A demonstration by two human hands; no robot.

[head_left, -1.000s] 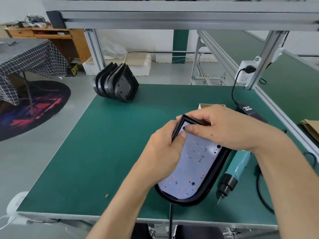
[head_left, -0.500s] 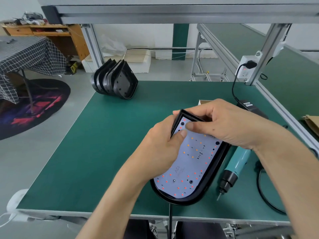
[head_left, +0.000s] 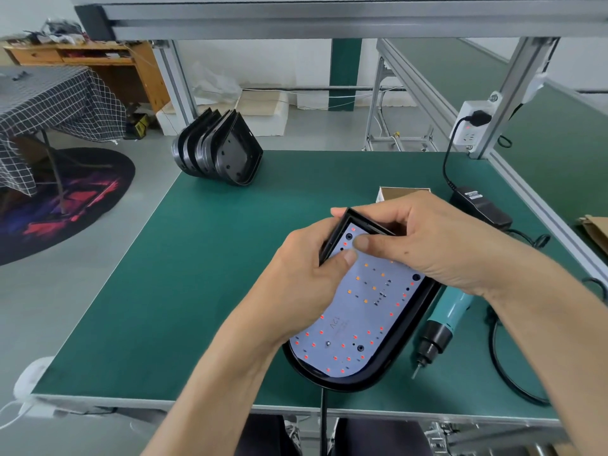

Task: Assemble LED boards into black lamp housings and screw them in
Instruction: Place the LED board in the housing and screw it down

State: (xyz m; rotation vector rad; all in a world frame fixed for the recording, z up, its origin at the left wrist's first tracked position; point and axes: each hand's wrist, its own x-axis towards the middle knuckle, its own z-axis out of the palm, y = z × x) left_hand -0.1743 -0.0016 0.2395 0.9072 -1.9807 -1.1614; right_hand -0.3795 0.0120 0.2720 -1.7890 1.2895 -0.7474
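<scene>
A black lamp housing (head_left: 399, 337) lies on the green table (head_left: 204, 274) with a white LED board (head_left: 358, 311) seated inside it. My left hand (head_left: 306, 284) grips the housing's left edge near its far corner, thumb on the board. My right hand (head_left: 427, 245) curls over the far end of the housing, its thumb pressing on the board by a corner hole. A teal electric screwdriver (head_left: 442, 327) lies on the table just right of the housing, tip toward me.
Several empty black housings (head_left: 220, 153) stand stacked at the table's far left. A small cardboard box (head_left: 403, 192) and a black power adapter (head_left: 480, 205) sit behind my right hand. A black cable (head_left: 506, 373) loops at the right. The aluminium frame post (head_left: 513, 90) carries a socket.
My right thumb has slid slightly along the board near the far corner. The housing and my left hand stay almost where they were; the camera has shifted a little.
</scene>
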